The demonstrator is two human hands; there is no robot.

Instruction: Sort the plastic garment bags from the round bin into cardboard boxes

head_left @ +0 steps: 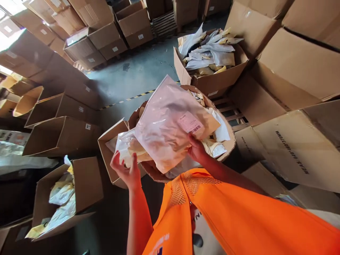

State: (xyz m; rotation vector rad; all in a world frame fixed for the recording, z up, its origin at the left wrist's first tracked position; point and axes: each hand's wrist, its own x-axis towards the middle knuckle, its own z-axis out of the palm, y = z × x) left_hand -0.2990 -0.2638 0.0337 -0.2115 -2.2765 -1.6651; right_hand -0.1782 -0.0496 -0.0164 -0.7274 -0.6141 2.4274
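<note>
My right hand (197,148) grips the lower right edge of a large pale plastic mailing bag (164,120), its thumb on top near a white barcode label (190,122). The bag is tilted above an open carton (230,141) that holds more packets. My left hand (126,170) has its thumb and fingers apart, just in front of a smaller whitish packet (126,141). Whether its fingertips touch that packet I cannot tell. Part of the smaller packet is hidden under the large bag.
A carton full of packets (212,85) stands beyond on a pallet. Another carton with packets (89,180) is at lower left. Large cartons (294,141) crowd the right, and open cartons (58,138) line the left. A striped floor line (130,98) crosses the floor.
</note>
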